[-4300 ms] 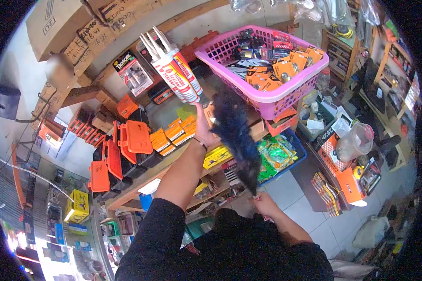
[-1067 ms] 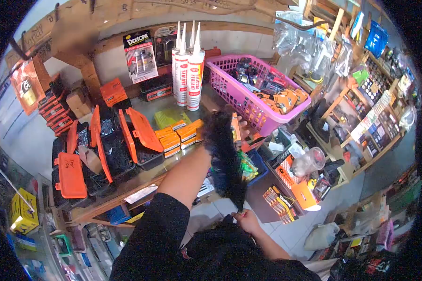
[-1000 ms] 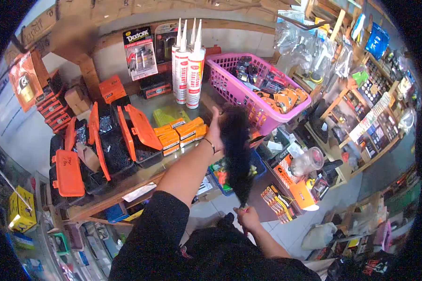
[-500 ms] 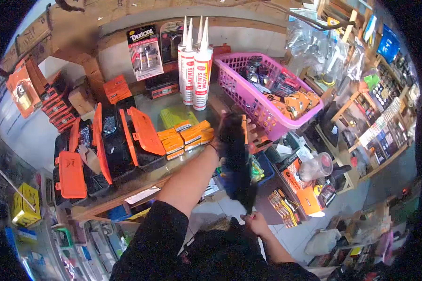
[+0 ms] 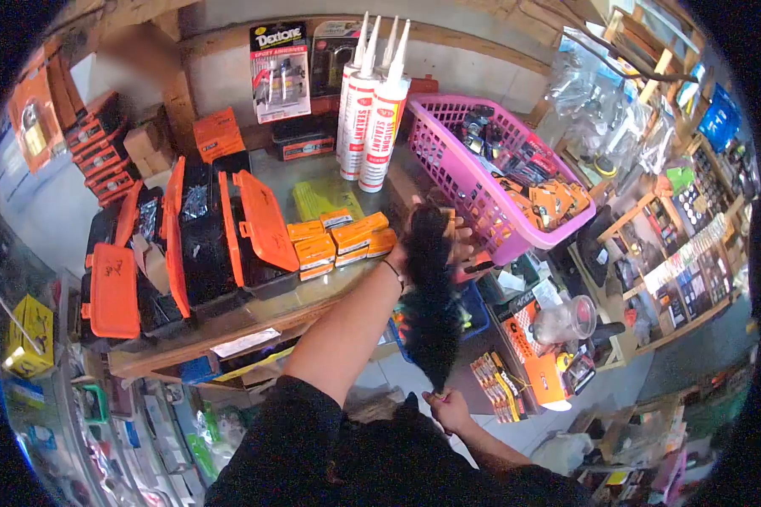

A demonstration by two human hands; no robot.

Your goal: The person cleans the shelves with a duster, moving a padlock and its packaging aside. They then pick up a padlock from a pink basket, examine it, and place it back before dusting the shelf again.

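Note:
A black fluffy feather duster [image 5: 429,296] hangs at a slant in front of me. My right hand [image 5: 448,410] is closed around its thin handle end, low near my body. My left hand [image 5: 462,240] is raised at the counter's right end, beside the pink basket, with its palm largely hidden behind the duster's feathers. Between its fingers an orange edge shows, apparently a small orange box [image 5: 450,218]. Left of this hand, several similar orange boxes [image 5: 359,235] are stacked on the glass counter [image 5: 266,313].
White silicone sealant tubes [image 5: 384,135] stand behind the stacked boxes. The pink basket [image 5: 473,182] holds packaged goods. Black cases with orange lids [image 5: 262,221] stand open at left. A clear plastic jar [image 5: 566,319] and packaged goods sit at lower right.
The view has shifted slightly. The duster's feathers have swung a little and show more clearly against my left hand, while both hands keep nearly the same places.

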